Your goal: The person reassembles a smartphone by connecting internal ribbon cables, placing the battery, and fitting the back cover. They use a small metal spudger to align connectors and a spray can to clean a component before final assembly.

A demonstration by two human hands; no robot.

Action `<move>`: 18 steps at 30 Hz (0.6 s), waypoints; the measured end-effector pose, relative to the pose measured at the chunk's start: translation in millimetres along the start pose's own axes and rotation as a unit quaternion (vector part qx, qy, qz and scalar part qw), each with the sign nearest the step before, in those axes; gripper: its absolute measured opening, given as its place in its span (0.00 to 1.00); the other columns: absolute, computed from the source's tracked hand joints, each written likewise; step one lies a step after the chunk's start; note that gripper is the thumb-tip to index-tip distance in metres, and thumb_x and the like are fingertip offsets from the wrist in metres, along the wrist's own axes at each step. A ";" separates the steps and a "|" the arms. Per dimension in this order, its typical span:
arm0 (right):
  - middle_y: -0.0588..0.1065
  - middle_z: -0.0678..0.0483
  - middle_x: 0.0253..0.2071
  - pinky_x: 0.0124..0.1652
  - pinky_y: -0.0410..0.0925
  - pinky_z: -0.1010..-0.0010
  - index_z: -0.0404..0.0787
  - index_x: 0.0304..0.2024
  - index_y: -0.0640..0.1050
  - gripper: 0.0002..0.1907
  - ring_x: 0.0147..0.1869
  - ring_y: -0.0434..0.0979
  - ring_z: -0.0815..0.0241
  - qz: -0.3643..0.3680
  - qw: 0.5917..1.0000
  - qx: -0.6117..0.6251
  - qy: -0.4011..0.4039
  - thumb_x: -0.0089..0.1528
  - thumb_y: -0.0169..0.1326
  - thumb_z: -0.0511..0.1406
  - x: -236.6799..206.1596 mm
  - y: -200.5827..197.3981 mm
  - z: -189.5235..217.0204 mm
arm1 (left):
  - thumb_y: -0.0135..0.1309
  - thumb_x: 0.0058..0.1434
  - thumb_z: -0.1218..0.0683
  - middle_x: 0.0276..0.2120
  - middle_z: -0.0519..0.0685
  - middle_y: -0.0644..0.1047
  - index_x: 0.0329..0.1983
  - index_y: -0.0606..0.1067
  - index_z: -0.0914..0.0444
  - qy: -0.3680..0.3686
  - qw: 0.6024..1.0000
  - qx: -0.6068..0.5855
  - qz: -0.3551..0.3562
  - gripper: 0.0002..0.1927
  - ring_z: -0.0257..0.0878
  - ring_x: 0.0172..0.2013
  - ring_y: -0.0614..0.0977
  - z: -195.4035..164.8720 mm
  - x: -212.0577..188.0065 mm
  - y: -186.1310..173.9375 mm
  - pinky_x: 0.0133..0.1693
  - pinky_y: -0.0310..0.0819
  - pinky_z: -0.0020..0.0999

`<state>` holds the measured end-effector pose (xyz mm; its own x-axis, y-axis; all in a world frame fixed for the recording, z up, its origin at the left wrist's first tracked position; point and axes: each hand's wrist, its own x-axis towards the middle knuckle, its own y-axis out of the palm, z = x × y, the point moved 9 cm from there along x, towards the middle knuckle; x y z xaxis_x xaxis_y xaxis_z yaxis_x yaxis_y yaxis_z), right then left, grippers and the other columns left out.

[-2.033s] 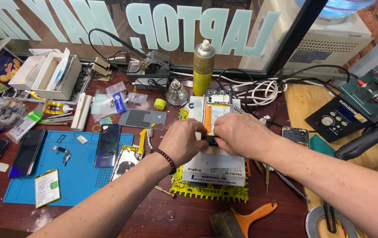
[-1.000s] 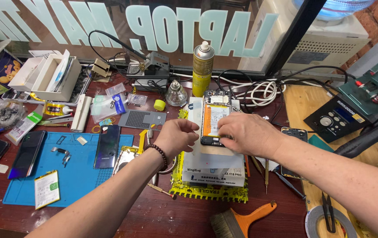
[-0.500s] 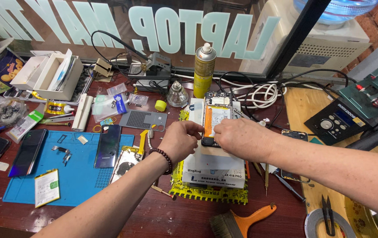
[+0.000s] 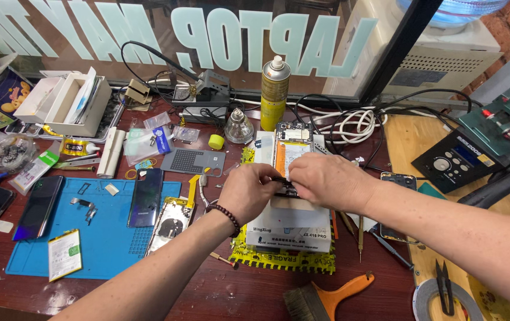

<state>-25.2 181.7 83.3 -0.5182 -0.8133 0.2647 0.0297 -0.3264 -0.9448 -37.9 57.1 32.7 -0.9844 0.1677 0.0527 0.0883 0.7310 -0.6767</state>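
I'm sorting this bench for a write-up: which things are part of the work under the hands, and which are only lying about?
In use:
- left hand and right hand, fingers on the lower end of the opened phone
- white box under the phone

Lying about:
- spray can
- blue mat with dark phones
- brush
- tape roll
- white cable coil

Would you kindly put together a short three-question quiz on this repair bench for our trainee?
1. True or false: both hands, the left hand and the right hand, meet over the opened phone.
2. Which stands upright behind the phone? A) spray can B) a kettle C) a vase
3. What colour is the mat on which the dark phone lies?

Key: 1 true; 2 A; 3 blue.
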 end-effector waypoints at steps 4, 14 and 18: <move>0.81 0.52 0.35 0.39 0.74 0.70 0.37 0.44 0.83 0.10 0.38 0.81 0.59 -0.079 0.954 0.218 0.189 0.62 0.56 0.34 -2.7 -13.2 -47.2 | 0.60 0.60 0.54 0.29 0.47 0.84 0.43 0.83 0.64 -0.124 0.973 -0.186 0.050 0.11 0.34 0.25 0.82 24.4 10.7 5.2 0.30 0.81 0.33; 0.79 0.54 0.28 0.30 0.73 0.74 0.34 0.39 0.84 0.10 0.28 0.76 0.69 -0.032 0.791 0.478 0.380 0.62 0.60 0.35 -17.4 20.6 -61.7 | 0.59 0.63 0.57 0.32 0.48 0.82 0.39 0.78 0.65 -0.206 0.836 -0.488 0.142 0.07 0.36 0.30 0.82 18.0 8.7 19.7 0.35 0.82 0.34; 0.77 0.57 0.28 0.30 0.73 0.72 0.35 0.38 0.83 0.09 0.28 0.75 0.70 -0.038 0.760 0.500 0.413 0.62 0.59 0.36 -22.2 25.9 -60.3 | 0.56 0.65 0.56 0.35 0.49 0.82 0.42 0.77 0.64 -0.248 0.785 -0.550 0.140 0.07 0.37 0.32 0.83 24.5 3.4 19.5 0.38 0.82 0.35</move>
<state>-64.4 220.3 41.4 -0.8987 -0.3280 -0.2910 0.3931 -0.8968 -0.2031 -43.3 55.7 1.6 -0.8174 0.3446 -0.4617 0.1207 0.8860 0.4477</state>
